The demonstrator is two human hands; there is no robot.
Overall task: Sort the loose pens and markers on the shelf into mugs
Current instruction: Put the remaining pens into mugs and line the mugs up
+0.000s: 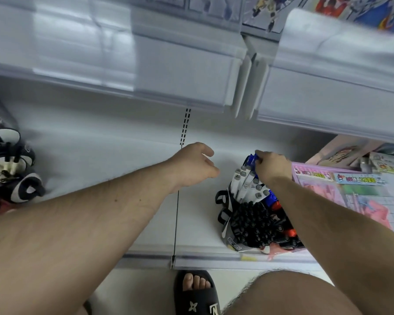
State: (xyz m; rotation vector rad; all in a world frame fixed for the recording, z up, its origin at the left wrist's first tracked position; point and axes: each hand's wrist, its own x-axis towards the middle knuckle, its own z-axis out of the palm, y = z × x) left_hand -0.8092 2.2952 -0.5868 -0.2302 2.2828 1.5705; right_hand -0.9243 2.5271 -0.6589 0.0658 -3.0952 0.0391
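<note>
My right hand [272, 165] is pinching a blue-capped pen [251, 160] over the far mug of white, grey-capped markers [248, 187]. Just nearer me, under my forearm, a mug of black-capped pens [257, 223] is standing on the white shelf [127, 153]. My left hand [195, 165] is hovering beside them, loosely curled, holding nothing.

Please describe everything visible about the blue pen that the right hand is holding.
The blue plastic pen is only partly visible: its deep blue top end sticks out past the fingers of the right hand, which pinch it. It is tilted and held just above the white markers with grey caps that stand in the black-and-white mug on the white shelf. Its lower part is hidden by the hand, so its length and tip cannot be seen.
</note>
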